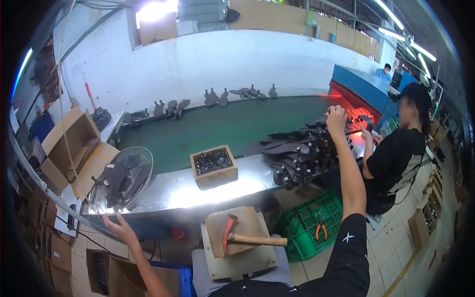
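Observation:
My left hand is open, its fingers spread just under the near rim of a round wire basket. I cannot tell if the fingertips touch the rim. Dark flat insole-shaped pieces lie in the basket. Far to the right, my right hand is raised above a large pile of similar dark pieces with small metal clips. Its fingers are curled closed, and anything in them is too small to make out. A red-headed hammer with a wooden handle rests on a board over my lap.
A wooden box of small dark parts stands on the metal ledge beside the green conveyor belt. Dark pieces line its far edge. Orange-handled pliers lie in a green crate. A co-worker works at the right, near a red-lit machine.

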The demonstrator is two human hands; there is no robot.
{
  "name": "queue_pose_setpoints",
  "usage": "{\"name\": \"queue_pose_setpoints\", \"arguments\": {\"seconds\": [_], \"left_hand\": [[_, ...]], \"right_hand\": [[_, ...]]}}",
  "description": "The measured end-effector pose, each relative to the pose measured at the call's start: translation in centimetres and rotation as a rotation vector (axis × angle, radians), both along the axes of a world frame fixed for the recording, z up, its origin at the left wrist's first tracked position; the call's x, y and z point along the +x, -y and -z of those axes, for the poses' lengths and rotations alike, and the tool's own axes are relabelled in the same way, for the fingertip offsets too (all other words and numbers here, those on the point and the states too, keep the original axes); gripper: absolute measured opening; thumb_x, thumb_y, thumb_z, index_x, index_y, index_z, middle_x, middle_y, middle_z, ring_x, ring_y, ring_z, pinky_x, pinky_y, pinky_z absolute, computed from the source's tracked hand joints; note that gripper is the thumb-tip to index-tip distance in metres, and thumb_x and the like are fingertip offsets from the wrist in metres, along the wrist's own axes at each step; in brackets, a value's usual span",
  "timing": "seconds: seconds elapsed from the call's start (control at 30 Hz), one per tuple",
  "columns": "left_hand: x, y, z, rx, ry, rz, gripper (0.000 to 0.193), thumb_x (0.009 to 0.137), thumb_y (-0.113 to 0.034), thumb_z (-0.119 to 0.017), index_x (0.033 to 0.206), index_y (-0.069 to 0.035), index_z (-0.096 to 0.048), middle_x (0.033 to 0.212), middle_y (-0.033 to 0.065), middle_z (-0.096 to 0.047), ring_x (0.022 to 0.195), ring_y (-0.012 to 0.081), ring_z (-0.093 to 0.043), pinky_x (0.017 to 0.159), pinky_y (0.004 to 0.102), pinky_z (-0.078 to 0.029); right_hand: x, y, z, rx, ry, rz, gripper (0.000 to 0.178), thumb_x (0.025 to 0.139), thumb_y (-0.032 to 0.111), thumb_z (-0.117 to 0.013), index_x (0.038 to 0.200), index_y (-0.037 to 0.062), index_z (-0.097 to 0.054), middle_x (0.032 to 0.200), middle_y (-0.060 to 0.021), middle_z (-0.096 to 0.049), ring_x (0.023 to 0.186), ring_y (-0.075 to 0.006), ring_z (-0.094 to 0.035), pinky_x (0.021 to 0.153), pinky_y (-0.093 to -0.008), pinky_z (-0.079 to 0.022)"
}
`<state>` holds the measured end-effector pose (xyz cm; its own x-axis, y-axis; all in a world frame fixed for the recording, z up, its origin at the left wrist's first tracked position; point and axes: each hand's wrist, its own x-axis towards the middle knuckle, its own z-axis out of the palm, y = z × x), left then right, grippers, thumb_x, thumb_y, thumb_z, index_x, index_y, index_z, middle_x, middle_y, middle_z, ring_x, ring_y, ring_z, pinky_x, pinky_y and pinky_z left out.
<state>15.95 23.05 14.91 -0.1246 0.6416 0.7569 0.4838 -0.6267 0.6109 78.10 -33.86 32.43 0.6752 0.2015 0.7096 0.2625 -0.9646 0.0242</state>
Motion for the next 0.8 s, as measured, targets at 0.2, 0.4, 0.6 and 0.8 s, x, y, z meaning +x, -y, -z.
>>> {"name": "queue_pose_setpoints", "arguments": {"seconds": [0.2,0.4,0.6,0.8], "left_hand": [[1.4,8.1,-2.9,-0.19,-0.049,0.171,0.039,0.095,-0.009,-0.053,0.132,0.002,-0.048,0.139,0.0196,-0.047,0.132,0.0335,-0.043,0.111,0.0416,-0.033],[5.8,20.9,-14.5,-0.155,-0.245,0.841,0.044,0.086,-0.012,-0.065,0.127,0.002,-0.055,0.128,0.0182,-0.059,0.121,0.03,-0.055,0.105,0.0364,-0.039],[7.2,29.6,-14.0,-0.316,-0.186,1.704,0.077,0.075,-0.031,-0.082,0.135,0.0,-0.046,0.12,0.0151,-0.062,0.111,0.0283,-0.062,0.09,0.0356,-0.05],[5.9,31.6,-9.6,-1.233,0.352,1.609,0.047,0.092,-0.007,-0.067,0.131,-0.001,-0.041,0.104,0.0075,-0.062,0.082,0.017,-0.067,0.072,0.0315,-0.058]], "right_hand": [[-3.2,0.8,-5.6,0.101,0.314,-0.165,0.025,0.082,0.008,-0.066,0.105,0.01,-0.057,0.095,-0.0059,-0.061,0.101,-0.0263,-0.058,0.087,-0.0448,-0.039],[-25.8,-6.3,-13.4,-0.088,0.197,-0.969,0.027,0.074,-0.009,-0.058,0.095,0.0075,-0.061,0.093,-0.0087,-0.065,0.098,-0.0241,-0.063,0.102,-0.0399,-0.036],[-41.2,-11.6,-6.1,-0.198,-0.311,-1.986,0.035,0.083,0.021,-0.072,0.114,0.0088,-0.064,0.119,-0.0143,-0.065,0.12,-0.0299,-0.058,0.104,-0.0468,-0.042],[-43.1,-9.5,10.3,0.179,-0.394,-1.039,0.098,0.068,0.038,-0.083,0.147,0.011,-0.031,0.139,-0.0264,-0.046,0.124,-0.0437,-0.049,0.099,-0.0483,-0.044]]}}
